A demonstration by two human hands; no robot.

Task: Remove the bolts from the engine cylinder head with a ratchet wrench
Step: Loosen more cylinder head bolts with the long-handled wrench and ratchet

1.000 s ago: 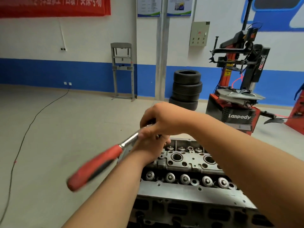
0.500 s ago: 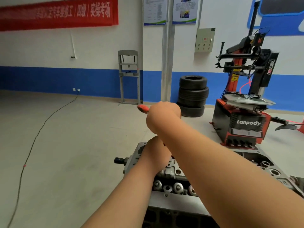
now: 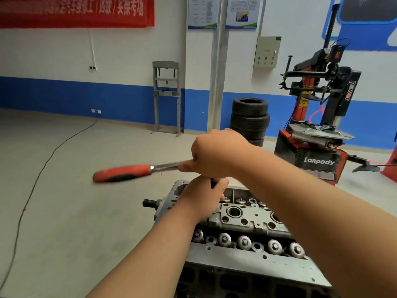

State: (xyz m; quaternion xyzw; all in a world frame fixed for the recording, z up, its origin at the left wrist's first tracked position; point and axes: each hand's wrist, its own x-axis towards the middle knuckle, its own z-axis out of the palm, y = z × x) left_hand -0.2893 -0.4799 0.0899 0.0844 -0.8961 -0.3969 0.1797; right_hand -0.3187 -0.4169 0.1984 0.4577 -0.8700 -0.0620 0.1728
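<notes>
A grey metal engine cylinder head (image 3: 242,220) fills the lower middle of the head view, with a row of round valve caps along its near side. My right hand (image 3: 217,153) is closed over the head end of a ratchet wrench (image 3: 129,173), whose red and black handle sticks out to the left. Just below it, my left hand (image 3: 202,196) wraps around the dark extension shaft that runs down to the far left corner of the cylinder head. The socket and the bolt under it are hidden by my left hand.
A stack of tyres (image 3: 250,117) stands at the blue-banded wall behind. A red and black tyre changer (image 3: 318,145) is at the right. A grey press frame (image 3: 166,95) stands at the wall, and a black cable (image 3: 43,168) trails over the floor at left.
The wrench handle has swung: low to the left a second ago, pointing away behind my right hand half a second ago, and now out to the left again. Both hands kept their grip.
</notes>
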